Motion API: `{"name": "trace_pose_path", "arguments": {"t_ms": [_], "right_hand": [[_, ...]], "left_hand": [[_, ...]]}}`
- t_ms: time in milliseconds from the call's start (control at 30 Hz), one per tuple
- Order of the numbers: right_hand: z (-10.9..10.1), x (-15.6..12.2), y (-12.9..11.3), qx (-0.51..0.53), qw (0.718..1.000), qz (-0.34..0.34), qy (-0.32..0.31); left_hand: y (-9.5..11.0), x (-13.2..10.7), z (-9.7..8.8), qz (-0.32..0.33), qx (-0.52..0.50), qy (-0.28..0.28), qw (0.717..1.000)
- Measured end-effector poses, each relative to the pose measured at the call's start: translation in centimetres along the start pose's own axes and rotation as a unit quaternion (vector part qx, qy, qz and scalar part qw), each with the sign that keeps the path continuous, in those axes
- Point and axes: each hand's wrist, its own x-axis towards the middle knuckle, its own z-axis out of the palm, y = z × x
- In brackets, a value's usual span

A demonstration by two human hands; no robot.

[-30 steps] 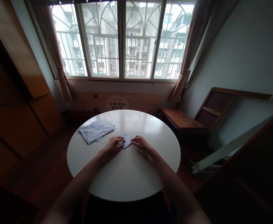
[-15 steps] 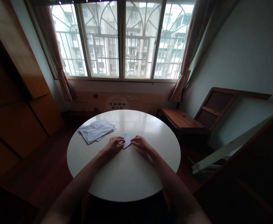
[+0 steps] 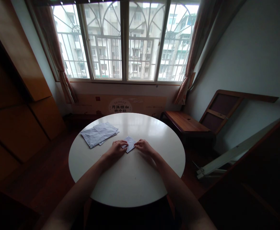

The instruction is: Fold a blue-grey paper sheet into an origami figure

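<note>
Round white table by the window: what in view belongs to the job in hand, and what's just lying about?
In the job:
small paper, between left hand and right hand
white table, beneath it
creased sheets, probably; similar paper

Just lying about:
wooden bench
framed panel, leaning

Creased, matt paper is noted for the sheets (image 3: 99, 133) and square (image 3: 130, 145). A smooth, glossy finish is seen on the table (image 3: 128, 182).

The head-worn camera looks forward and down across the round table (image 3: 130, 179) toward the window (image 3: 125, 41).
</note>
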Motion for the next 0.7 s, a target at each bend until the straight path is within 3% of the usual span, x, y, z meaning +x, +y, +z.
{"name": "trace_pose_path", "arguments": {"t_ms": [700], "right_hand": [[0.02, -0.04, 0.04, 0.001, 1.0, 0.001, -0.002]], "left_hand": [[0.13, -0.07, -0.04, -0.001, -0.002, 0.004, 1.0]]}}
